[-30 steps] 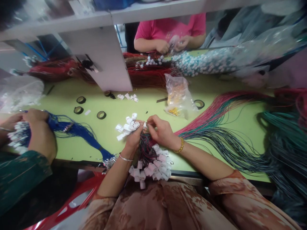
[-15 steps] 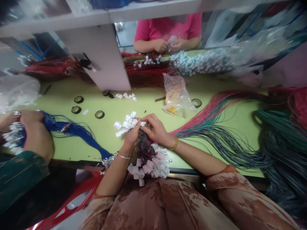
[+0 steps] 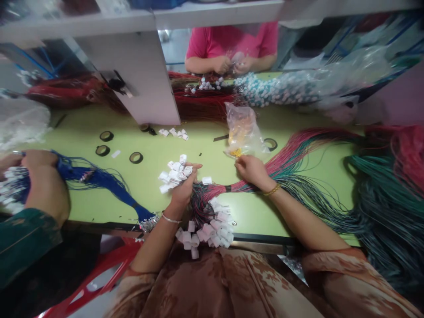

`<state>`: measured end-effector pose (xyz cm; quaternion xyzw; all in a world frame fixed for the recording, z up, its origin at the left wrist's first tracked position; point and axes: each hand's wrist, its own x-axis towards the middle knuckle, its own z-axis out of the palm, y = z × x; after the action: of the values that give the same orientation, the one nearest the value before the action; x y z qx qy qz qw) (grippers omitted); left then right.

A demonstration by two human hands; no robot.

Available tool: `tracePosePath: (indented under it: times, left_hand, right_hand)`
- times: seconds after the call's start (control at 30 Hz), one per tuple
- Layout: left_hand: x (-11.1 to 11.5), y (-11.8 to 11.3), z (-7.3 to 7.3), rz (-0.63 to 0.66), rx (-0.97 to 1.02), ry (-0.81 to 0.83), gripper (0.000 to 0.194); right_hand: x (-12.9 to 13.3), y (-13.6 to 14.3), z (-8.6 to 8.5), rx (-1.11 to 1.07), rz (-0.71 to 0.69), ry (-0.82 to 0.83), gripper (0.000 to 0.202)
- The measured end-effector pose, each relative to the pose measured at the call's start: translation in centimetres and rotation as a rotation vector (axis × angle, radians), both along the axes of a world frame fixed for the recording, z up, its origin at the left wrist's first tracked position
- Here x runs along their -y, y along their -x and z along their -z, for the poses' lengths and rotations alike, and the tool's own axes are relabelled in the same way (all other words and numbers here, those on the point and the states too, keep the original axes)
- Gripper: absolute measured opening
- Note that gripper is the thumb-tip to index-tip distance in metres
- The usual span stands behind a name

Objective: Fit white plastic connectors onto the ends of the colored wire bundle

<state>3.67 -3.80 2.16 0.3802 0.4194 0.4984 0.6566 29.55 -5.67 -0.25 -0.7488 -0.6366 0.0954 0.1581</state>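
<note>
My left hand [image 3: 183,191] is closed around a bunch of wires with white connectors [image 3: 174,176] fanning out above the fingers. More white connectors [image 3: 215,229] on wires hang by the table's front edge, below that hand. One white connector [image 3: 207,180] lies alone just right of my left fingers. The red, green and black wire bundle [image 3: 215,190] runs rightward, bound with black tape [image 3: 228,188]. Over this bundle reaches my right hand [image 3: 254,171], its fingers curled together beside small yellow pieces [image 3: 236,153] at the mouth of a clear bag [image 3: 247,126]. Whatever its fingertips hold is hidden.
Rolls of black tape [image 3: 136,157] and several loose white connectors [image 3: 172,132] lie behind my left hand. At left, a co-worker's hands [image 3: 39,163] hold blue wires [image 3: 109,183]. A person in pink [image 3: 232,48] sits opposite. Dark wires [image 3: 384,212] pile up at right.
My right hand has left the connectors by my left hand and moved right to the yellow pieces. The taped part of the bundle and a lone connector now show. My left hand keeps its hold.
</note>
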Motion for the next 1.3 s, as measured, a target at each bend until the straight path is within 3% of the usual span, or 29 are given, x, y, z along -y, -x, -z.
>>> tracePosePath:
  times: [0.13, 0.27, 0.4, 0.53, 0.7, 0.87, 1.0, 1.13, 1.3]
  left_hand:
    - [-0.6, 0.1, -0.5, 0.070, 0.039, -0.008, 0.033]
    - [-1.0, 0.3, -0.7, 0.090, 0.117, 0.064, 0.039]
    - [-0.9, 0.2, -0.5, 0.065, 0.135, 0.040, 0.037]
    - [-0.7, 0.0, -0.4, 0.077, 0.159, -0.021, 0.030]
    - [-0.6, -0.2, -0.7, 0.084, 0.088, -0.018, 0.033]
    - [-0.5, -0.4, -1.2, 0.099, 0.045, -0.020, 0.039]
    - [-0.6, -0.4, -1.1, 0.117, 0.087, -0.052, 0.041]
    - [-0.7, -0.3, -1.0, 0.117, 0.086, 0.016, 0.041]
    - [-0.9, -0.2, -0.7, 0.126, 0.113, 0.031, 0.043]
  right_hand:
    - [-0.4, 0.2, 0.2, -0.112, -0.007, -0.060, 0.013]
    - [-0.5, 0.7, -0.6, -0.597, -0.024, -0.144, 0.014]
    - [-0.7, 2.7, -2.4, -1.058, -0.092, -0.150, 0.030]
    - [-1.1, 5.1, -4.8, -1.284, -0.251, -0.121, 0.034]
    - [-1.2, 7.5, -6.6, -1.145, -0.465, -0.165, 0.020]
    - [-1.0, 9.1, -6.5, -0.832, -0.512, -0.417, 0.008]
    - [-0.6, 9.5, -6.3, -0.634, -0.619, -0.527, 0.013]
    - [-0.2, 9.7, -6.0, -0.596, -0.700, -0.541, 0.017]
    - [-0.1, 10.2, -5.2, -0.570, -0.680, -0.615, 0.021]
